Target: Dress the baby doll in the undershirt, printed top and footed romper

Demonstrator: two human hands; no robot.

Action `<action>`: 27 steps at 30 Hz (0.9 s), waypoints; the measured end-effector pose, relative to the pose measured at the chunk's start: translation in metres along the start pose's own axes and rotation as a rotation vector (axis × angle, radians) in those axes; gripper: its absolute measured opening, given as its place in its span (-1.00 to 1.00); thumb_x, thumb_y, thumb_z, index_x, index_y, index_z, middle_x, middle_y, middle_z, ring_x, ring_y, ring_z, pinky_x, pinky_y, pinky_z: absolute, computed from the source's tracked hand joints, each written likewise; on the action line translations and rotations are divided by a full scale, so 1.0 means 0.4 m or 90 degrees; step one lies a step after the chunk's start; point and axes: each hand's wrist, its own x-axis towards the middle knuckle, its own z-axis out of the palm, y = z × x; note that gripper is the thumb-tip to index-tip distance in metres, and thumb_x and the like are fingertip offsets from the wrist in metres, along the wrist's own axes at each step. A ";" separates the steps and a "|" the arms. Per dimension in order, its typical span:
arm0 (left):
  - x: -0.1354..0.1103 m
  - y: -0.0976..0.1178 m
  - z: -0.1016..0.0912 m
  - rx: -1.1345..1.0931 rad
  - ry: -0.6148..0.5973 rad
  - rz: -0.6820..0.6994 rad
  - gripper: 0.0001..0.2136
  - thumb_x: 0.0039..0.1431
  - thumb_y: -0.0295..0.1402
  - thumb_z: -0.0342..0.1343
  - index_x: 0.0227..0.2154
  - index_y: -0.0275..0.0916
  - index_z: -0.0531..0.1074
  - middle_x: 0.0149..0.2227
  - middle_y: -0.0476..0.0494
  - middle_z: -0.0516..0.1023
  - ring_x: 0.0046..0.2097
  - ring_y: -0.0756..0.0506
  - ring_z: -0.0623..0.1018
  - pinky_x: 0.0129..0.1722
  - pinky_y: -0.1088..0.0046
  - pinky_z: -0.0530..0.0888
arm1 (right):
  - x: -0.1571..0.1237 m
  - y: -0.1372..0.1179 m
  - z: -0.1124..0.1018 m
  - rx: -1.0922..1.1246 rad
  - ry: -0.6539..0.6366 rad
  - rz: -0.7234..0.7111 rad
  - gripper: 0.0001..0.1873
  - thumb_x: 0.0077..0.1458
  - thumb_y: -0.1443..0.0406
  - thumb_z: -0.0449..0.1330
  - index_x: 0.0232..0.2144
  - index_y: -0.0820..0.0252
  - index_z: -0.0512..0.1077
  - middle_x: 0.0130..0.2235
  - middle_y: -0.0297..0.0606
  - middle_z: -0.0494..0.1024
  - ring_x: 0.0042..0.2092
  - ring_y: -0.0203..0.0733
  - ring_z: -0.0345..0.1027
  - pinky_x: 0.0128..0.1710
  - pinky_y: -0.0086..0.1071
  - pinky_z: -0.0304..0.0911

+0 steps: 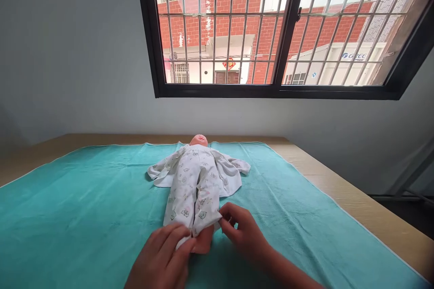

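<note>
A baby doll (199, 140) lies on its back on a teal cloth (84, 203), head toward the wall. It wears a white printed romper (193, 180) with sleeves spread to both sides. My left hand (162, 259) pinches the hem of the left trouser leg near the doll's bare foot (203, 240). My right hand (242, 230) pinches the hem of the right trouser leg, fingers closed on the fabric.
The cloth covers most of a wooden table (356, 203) that stands against a grey wall. A barred window (281, 31) above looks onto a red brick building. Dark floor lies beyond the table's right edge.
</note>
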 end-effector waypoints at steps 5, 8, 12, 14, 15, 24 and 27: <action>0.079 0.007 0.090 0.022 -0.163 -0.094 -0.53 -0.01 -0.31 0.25 0.02 -0.19 0.38 -0.06 -0.23 0.56 -0.06 -0.27 0.54 -0.06 0.16 0.46 | 0.004 -0.007 -0.013 0.236 -0.025 0.070 -0.87 0.00 0.24 0.15 -0.47 0.19 0.34 -0.54 -0.41 0.31 -0.46 -0.32 0.16 -0.43 -0.42 0.10; 0.119 0.024 0.103 0.016 -0.238 -0.133 -0.54 0.01 -0.33 0.22 0.03 -0.22 0.39 -0.13 -0.21 0.58 -0.10 -0.26 0.54 0.06 0.03 0.36 | 0.001 -0.014 -0.020 0.308 -0.094 0.093 -0.91 -0.09 0.30 0.16 -0.51 0.20 0.32 -0.54 -0.43 0.27 -0.46 -0.33 0.12 -0.42 -0.43 0.06; 0.153 0.027 0.094 -0.019 -0.274 -0.132 -0.70 0.05 -0.47 0.09 -0.11 -0.22 0.46 -0.25 -0.13 0.59 -0.22 -0.21 0.54 -0.09 0.15 0.41 | 0.002 -0.009 -0.026 0.332 -0.160 0.107 -0.91 -0.13 0.33 0.17 -0.52 0.20 0.29 -0.54 -0.45 0.23 -0.44 -0.35 0.08 -0.41 -0.44 -0.02; 0.155 0.022 0.096 -0.017 -0.234 -0.096 -0.71 0.06 -0.50 0.04 -0.13 -0.21 0.47 -0.32 -0.11 0.58 -0.29 -0.19 0.53 -0.22 0.25 0.42 | 0.005 0.000 -0.028 0.329 -0.152 0.108 -0.91 -0.13 0.33 0.16 -0.53 0.21 0.28 -0.54 -0.45 0.22 -0.44 -0.35 0.07 -0.41 -0.44 -0.03; 0.152 0.019 0.098 -0.008 -0.200 -0.078 -0.71 0.08 -0.50 0.02 -0.14 -0.21 0.47 -0.34 -0.12 0.57 -0.32 -0.18 0.52 -0.28 0.28 0.41 | 0.006 0.003 -0.028 0.329 -0.150 0.108 -0.92 -0.13 0.33 0.15 -0.53 0.20 0.28 -0.54 -0.45 0.22 -0.44 -0.35 0.08 -0.41 -0.43 -0.03; 0.073 0.021 0.109 0.016 -0.176 -0.079 -0.68 0.03 -0.59 -0.01 -0.16 -0.17 0.43 -0.27 -0.13 0.54 -0.31 -0.13 0.52 -0.34 0.40 0.41 | -0.001 -0.001 -0.021 0.233 -0.184 0.067 -0.95 -0.12 0.38 0.11 -0.51 0.20 0.27 -0.52 -0.45 0.21 -0.43 -0.35 0.04 -0.43 -0.44 -0.04; 0.037 0.023 0.102 0.050 -0.163 -0.026 -0.59 0.01 -0.63 -0.07 -0.09 -0.17 0.40 -0.18 -0.17 0.56 -0.29 -0.12 0.55 -0.32 0.42 0.44 | -0.004 -0.009 -0.019 0.174 -0.183 0.029 -0.95 -0.13 0.42 0.10 -0.53 0.20 0.28 -0.52 -0.45 0.23 -0.42 -0.35 0.05 -0.43 -0.45 -0.02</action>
